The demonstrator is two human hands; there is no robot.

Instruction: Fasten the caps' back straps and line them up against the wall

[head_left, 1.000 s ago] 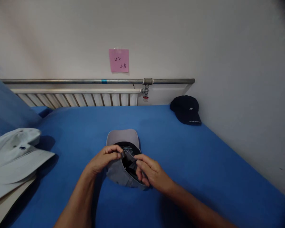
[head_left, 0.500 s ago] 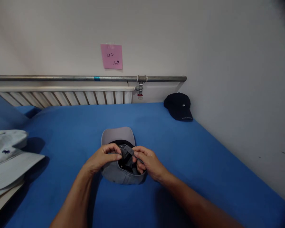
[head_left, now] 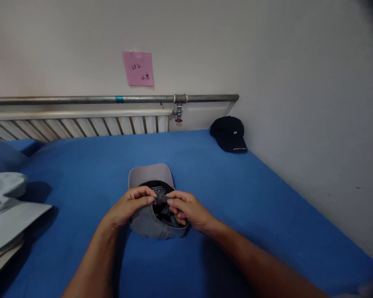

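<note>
plainly, gripping the strap [head_left: 163, 198] in the right hand [head_left: 189, 209], from the right of the opening in the gray cap [head_left: 144, 223], and pinching the cap's back edge in the left hand [head_left: 130, 205], from the opening's left (any buckle too small to make out). lying between both on blue cloth [head_left: 90, 178], brim pointing away, with the strap crosswise to that brim-to-back axis.

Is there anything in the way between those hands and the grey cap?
Nothing visible. The left hand and right hand are both at the grey cap, fingers pinching its strap. The black cap and pale caps lie well off to either side.
</note>
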